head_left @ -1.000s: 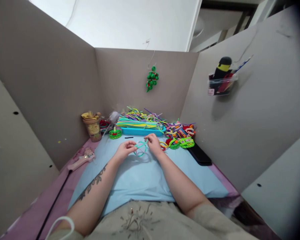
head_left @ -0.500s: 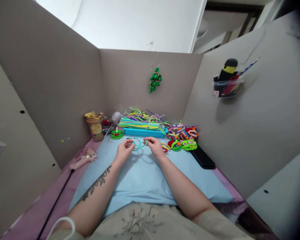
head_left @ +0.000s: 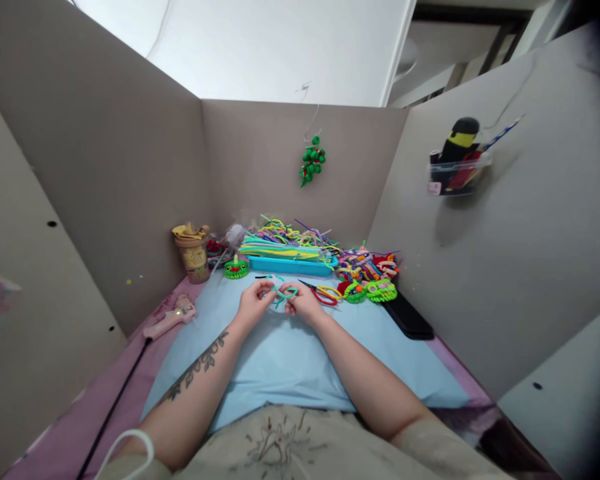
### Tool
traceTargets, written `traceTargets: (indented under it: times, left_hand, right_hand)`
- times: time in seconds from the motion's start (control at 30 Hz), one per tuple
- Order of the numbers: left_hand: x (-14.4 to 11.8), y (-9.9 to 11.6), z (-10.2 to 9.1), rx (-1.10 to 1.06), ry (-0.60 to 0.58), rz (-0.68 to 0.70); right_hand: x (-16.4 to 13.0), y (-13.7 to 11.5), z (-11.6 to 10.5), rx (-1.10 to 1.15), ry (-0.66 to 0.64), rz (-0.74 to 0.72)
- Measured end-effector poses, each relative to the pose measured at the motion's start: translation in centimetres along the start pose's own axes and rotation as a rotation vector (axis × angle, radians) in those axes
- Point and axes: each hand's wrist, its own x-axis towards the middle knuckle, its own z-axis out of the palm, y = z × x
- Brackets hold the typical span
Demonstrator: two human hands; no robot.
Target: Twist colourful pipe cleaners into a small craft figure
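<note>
A turquoise pipe cleaner, bent into loops, is held between my two hands above the blue cloth. My left hand pinches its left part with thumb and fingers. On the other side my right hand closes its fingers on the right part; its fingertips partly hide the loops. Just right of my right hand lie scissors with red and yellow handles, their dark blades toward the hands. Past them are a green and red fuzzy piece and a lime green one.
Behind the hands stands a blue tray heaped with pipe cleaners. A pink glue gun with a black cord and a patterned cup are at left. A black flat case lies at right. Grey panels enclose three sides.
My right hand has moved left and turned, bringing its fingers closer to my left hand. The turquoise loops have changed shape, and the scissors show more fully.
</note>
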Motion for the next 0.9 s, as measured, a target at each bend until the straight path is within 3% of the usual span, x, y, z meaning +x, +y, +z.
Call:
traceTargets:
  times: [0.13,0.33,0.5,0.7,0.9]
  left_hand:
    - [-0.2,0.0,0.0,0.063,0.033,0.031]
    - [-0.2,0.0,0.0,0.078,0.056,0.034]
    - [-0.1,-0.2,0.2,0.069,0.057,0.034]
    - [0.3,-0.1,0.0,-0.042,0.159,-0.037]
    - [0.3,0.8,-0.3,-0.114,0.238,-0.056]
  right_hand:
    - [-0.4,-0.3,0.7,0.074,-0.024,0.005]
    - [0.0,0.2,0.5,-0.123,0.082,-0.186]
    - [0.2,0.8,1.0,-0.003,0.141,-0.128]
    - [-0.1,0.8,2.0,0.057,0.278,-0.212]
    - [-0.4,0.3,2.6,0.02,0.271,-0.156]
